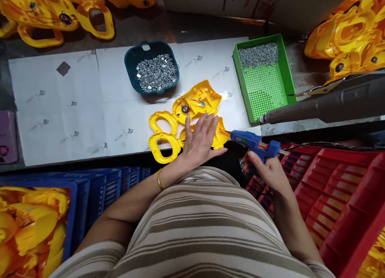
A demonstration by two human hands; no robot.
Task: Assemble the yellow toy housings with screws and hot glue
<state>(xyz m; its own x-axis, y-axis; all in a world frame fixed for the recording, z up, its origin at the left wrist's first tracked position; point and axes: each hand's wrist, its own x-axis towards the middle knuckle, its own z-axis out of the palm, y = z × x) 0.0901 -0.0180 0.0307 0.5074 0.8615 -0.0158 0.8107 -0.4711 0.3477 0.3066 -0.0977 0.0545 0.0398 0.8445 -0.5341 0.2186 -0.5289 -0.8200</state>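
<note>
My right hand (268, 170) grips a blue hot glue gun (245, 139), its nozzle at the right end of a yellow plastic shell half (221, 138). Over that half lies my left hand (201, 137), fingers stretched out and pointing away from me, covering its middle. Just beyond sits a second yellow shell half (197, 95), open side up, with thin wires, a small green circuit board (203, 103) and a round metal part (185, 109) inside. Both halves have loop handles on the left.
A dark teal basket (131, 69) of small metal pieces and a green tray (245, 89) of screws stand on the papered table (75, 113). A grey power tool (325, 97) juts in from the right. Blue crates (102, 194) and a red crate (331, 182) flank me.
</note>
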